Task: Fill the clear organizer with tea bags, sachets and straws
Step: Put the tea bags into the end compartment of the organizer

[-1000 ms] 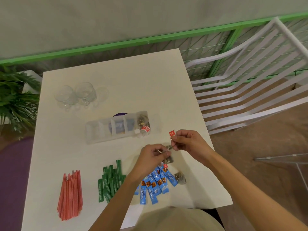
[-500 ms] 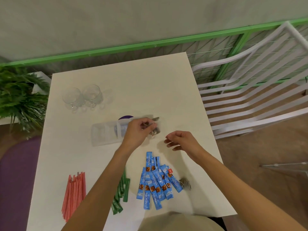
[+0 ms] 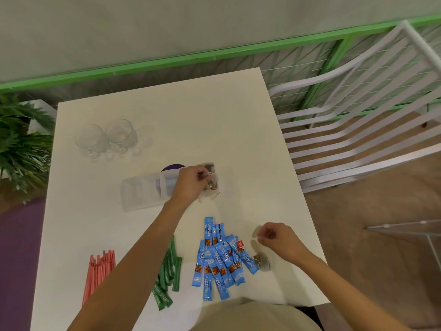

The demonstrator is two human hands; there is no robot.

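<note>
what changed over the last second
The left hand carried the tea bag from in front of the body to the organizer's right end. The right hand let go and dropped back near the loose tea bag. Sachets, straws and glasses stayed put.

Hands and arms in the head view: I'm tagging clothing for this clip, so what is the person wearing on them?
Nothing shows on either: the left hand and right hand are bare, with no gloves, rings or watch visible. Both forearms are uncovered right to the frame's bottom edge, with no sleeves in view.
</note>
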